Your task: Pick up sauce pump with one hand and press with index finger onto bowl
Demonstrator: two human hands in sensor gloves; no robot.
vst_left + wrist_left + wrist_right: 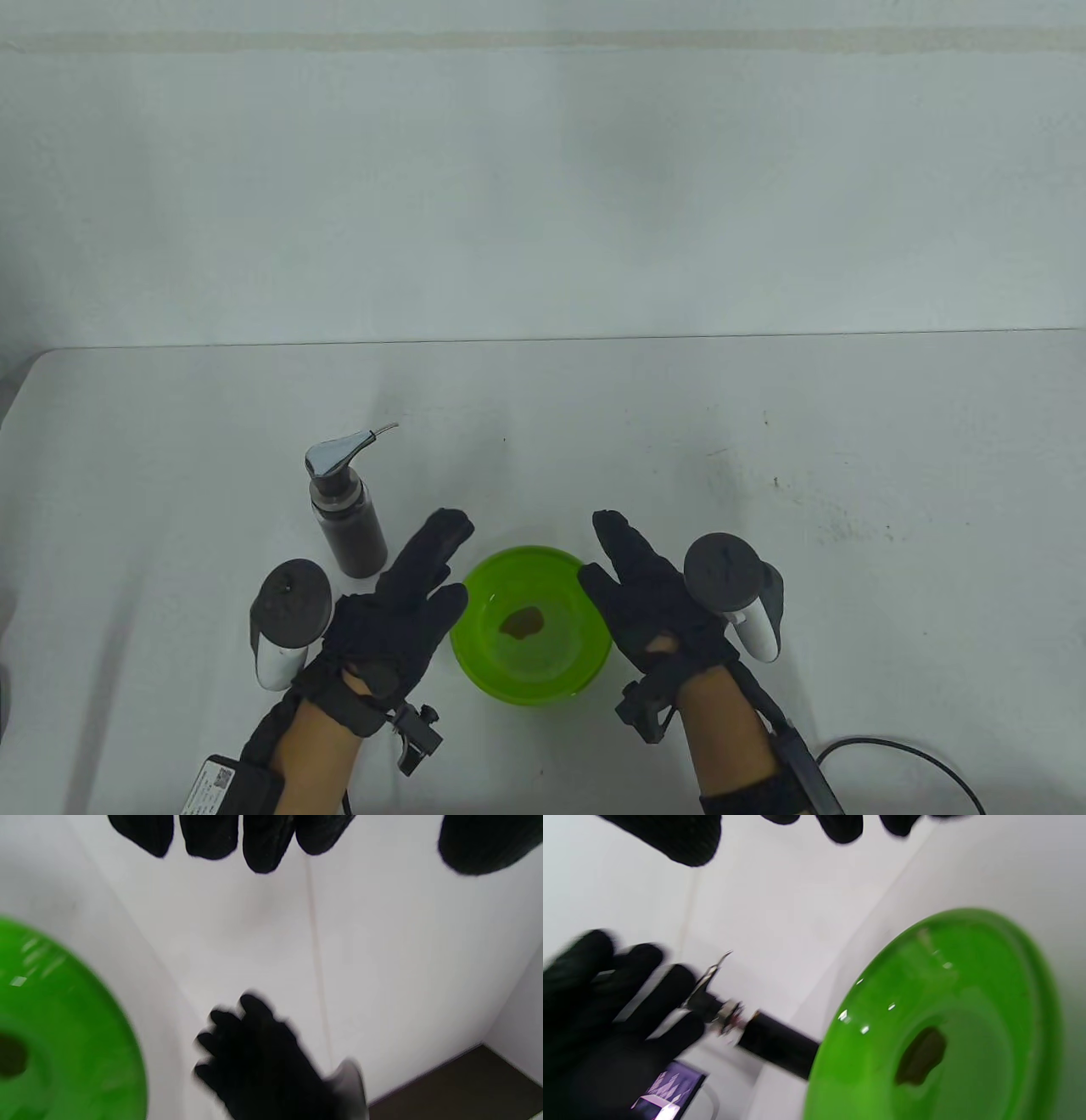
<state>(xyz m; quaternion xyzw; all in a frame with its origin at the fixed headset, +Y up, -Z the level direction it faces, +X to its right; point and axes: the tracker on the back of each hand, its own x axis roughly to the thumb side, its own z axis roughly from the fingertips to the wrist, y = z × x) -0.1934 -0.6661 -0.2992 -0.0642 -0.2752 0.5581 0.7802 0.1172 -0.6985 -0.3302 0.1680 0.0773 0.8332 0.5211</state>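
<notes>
The sauce pump is a dark bottle with a silver pump head. It stands upright on the white table, left of the green bowl. The bowl holds a small brown sauce blob. My left hand is open, between pump and bowl, touching neither. My right hand is open at the bowl's right rim and holds nothing. The right wrist view shows the pump, the bowl and my left hand. The left wrist view shows the bowl and my right hand.
The white wall rises behind the table's far edge. A black cable lies at the front right. A dark floor patch shows past the table edge in the left wrist view.
</notes>
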